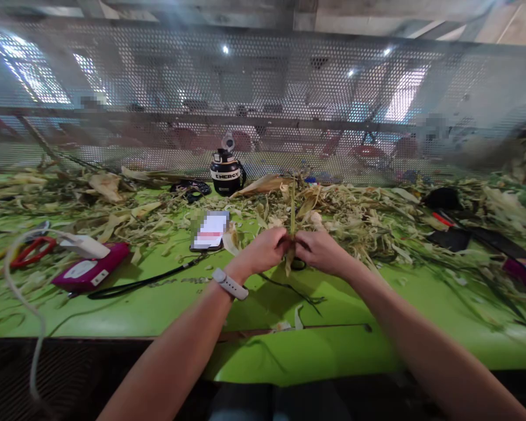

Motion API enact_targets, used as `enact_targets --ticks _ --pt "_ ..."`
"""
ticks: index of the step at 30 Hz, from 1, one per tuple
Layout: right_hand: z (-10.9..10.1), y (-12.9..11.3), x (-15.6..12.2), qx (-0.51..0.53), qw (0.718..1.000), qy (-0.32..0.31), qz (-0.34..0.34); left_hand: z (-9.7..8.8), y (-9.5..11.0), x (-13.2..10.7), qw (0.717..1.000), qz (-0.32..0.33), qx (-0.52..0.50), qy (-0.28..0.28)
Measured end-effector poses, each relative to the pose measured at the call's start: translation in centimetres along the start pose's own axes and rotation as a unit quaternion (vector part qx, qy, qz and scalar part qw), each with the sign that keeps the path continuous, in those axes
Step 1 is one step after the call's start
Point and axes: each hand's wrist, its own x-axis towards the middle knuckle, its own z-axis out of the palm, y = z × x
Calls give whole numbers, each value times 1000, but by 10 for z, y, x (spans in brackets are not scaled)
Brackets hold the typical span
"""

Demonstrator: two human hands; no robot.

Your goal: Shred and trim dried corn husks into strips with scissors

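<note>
Both hands meet over the middle of the green tabletop (166,310). Between them stands a narrow yellow-green husk strip (293,204), upright, its lower end hanging below the fingers. My left hand (269,248), with a pale watch on the wrist, pinches it from the left. From the other side my right hand (319,252) closes on the same strip, fingertips almost touching the left ones. The fingers hide the exact point of grip. A small dark loop (298,264) shows just beneath the hands; what it belongs to is hidden.
Dried husk scraps (359,216) spread across the back. A black bottle (226,172) stands there. On the left lie a phone (211,230), a magenta device (92,268) with a white charger (85,244), and red-handled scissors (34,251). A perforated metal screen (263,99) rises behind.
</note>
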Motion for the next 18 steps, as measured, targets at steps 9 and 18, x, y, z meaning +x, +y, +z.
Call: enact_targets --ticks 9,18 --pt "4 -9 3 -15 996 41 74 4 6 1 998 -26 26 56" --pt "-6 13 2 345 938 -10 43 -5 -2 5 985 -28 -170 -16"
